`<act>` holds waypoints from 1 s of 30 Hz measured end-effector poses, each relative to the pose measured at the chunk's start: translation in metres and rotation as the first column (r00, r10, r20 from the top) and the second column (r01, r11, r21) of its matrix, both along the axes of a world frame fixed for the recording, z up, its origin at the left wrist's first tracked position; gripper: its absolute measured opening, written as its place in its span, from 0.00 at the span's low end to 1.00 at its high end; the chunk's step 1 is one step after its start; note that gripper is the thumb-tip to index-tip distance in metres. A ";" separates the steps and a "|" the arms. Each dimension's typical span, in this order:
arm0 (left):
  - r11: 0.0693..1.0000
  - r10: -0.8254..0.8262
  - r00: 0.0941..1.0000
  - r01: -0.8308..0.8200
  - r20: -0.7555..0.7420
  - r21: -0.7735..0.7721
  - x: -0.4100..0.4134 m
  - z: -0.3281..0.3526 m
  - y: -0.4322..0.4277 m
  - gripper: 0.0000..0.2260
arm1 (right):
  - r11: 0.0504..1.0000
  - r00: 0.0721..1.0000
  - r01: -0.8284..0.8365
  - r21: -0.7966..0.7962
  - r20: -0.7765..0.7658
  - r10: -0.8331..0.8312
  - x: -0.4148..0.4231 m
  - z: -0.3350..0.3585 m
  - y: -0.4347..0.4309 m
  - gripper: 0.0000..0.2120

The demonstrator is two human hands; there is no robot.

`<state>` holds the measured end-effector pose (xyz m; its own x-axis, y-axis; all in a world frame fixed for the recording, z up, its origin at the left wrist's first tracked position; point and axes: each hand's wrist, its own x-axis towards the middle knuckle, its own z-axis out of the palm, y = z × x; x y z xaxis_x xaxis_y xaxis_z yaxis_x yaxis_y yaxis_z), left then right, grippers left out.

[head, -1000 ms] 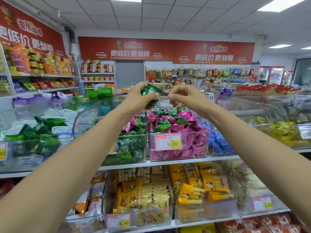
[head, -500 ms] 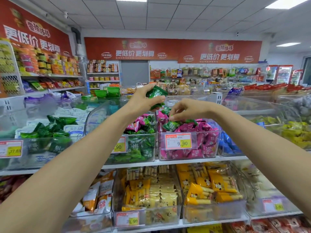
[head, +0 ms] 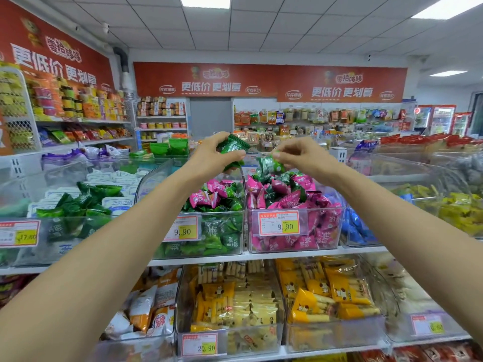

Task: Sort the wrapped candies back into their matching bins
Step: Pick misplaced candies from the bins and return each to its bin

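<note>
- Green candies (head: 232, 147) bunched in left hand (head: 209, 159), fingers curled round; another green candy (head: 269, 164) pinched by right hand (head: 300, 155) above pink bin (head: 326, 231).
- Risk: overfull left grip, dropping one among pinks.

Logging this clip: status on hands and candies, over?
Left hand holds green candies. Right hand pinches one green candy over the pink bin. More greens mixed in there; nothing blocks the green bin.

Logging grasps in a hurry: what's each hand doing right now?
Left hand: grips green candies.
Right hand: pinches a single green candy.
</note>
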<state>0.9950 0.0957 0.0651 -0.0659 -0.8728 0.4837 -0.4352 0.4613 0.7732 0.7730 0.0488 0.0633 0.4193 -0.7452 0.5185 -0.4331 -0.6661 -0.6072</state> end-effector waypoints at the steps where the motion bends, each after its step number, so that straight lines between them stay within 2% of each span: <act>1: 1.000 0.028 0.999 -0.029 0.028 0.007 0.005 0.001 0.000 0.18 | 1.000 0.997 -0.015 0.009 0.077 0.014 0.003 0.004 0.003 0.05; 2: 0.998 0.060 0.994 -0.062 0.087 0.024 0.011 0.001 -0.001 0.21 | 0.999 0.990 -0.035 0.010 0.137 0.033 0.007 0.009 0.005 0.05; 4: 0.984 0.130 0.946 -0.159 0.297 0.076 0.022 0.000 0.004 0.24 | 0.997 0.981 -0.082 -0.001 0.175 0.081 0.018 0.016 0.008 0.05; 6: 0.951 0.180 0.825 -0.286 0.536 0.120 0.033 -0.003 0.011 0.26 | 0.992 0.986 -0.128 -0.021 0.108 0.130 0.034 0.018 0.009 0.05; 8: 0.926 0.176 0.739 -0.349 0.650 0.146 0.042 -0.006 0.018 0.25 | 0.985 0.986 -0.166 -0.040 0.016 0.166 0.051 0.016 0.009 0.07; 11: 0.913 0.185 0.776 -0.363 0.603 0.187 0.055 -0.009 0.021 0.24 | 0.977 0.977 -0.199 -0.078 -0.097 0.191 0.077 0.009 0.008 0.07; 13: 0.938 0.204 0.858 -0.309 0.471 0.156 0.060 -0.009 0.023 0.25 | 0.970 0.967 -0.214 -0.111 -0.167 0.194 0.089 0.006 0.007 0.05; 15: 0.970 0.122 0.934 -0.184 0.337 0.159 0.060 -0.007 0.028 0.26 | 0.969 0.963 -0.221 -0.112 -0.181 0.199 0.098 0.005 0.006 0.04; 17: 0.972 0.003 0.950 -0.076 0.313 0.220 0.058 -0.006 0.033 0.22 | 0.969 0.962 -0.233 -0.088 -0.164 0.216 0.103 0.004 0.006 0.05; 19: 0.978 -0.003 0.929 -0.075 0.371 0.197 0.056 -0.008 0.032 0.19 | 0.965 0.957 -0.253 -0.068 -0.162 0.239 0.106 0.004 0.005 0.07; 21: 0.983 0.088 0.863 -0.155 0.497 0.095 0.059 -0.011 0.026 0.16 | 0.960 0.946 -0.277 -0.031 -0.183 0.267 0.108 0.005 0.003 0.07; 24: 0.967 0.167 0.659 -0.256 0.734 0.010 0.073 -0.014 0.016 0.09 | 0.960 0.919 -0.271 0.073 -0.278 0.281 0.113 0.005 0.000 0.05; 26: 0.956 0.182 0.540 -0.293 0.822 -0.018 0.087 -0.014 0.010 0.09 | 0.970 0.921 -0.232 0.074 -0.304 0.243 0.122 0.005 -0.005 0.04; 28: 0.958 0.223 0.552 -0.275 0.804 -0.078 0.102 -0.011 0.006 0.12 | 0.985 0.935 -0.169 0.039 -0.310 0.173 0.134 0.008 -0.013 0.04; 30: 0.962 0.260 0.634 -0.240 0.728 -0.134 0.115 -0.005 0.002 0.11 | 0.995 0.936 -0.091 0.052 -0.336 0.103 0.147 0.010 -0.023 0.05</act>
<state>1.1099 0.0977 0.0597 -0.1882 -0.8995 0.3944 -0.9549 0.2615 0.1408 0.9201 0.0254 0.0729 0.6361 -0.7074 0.3082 -0.5512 -0.6961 -0.4600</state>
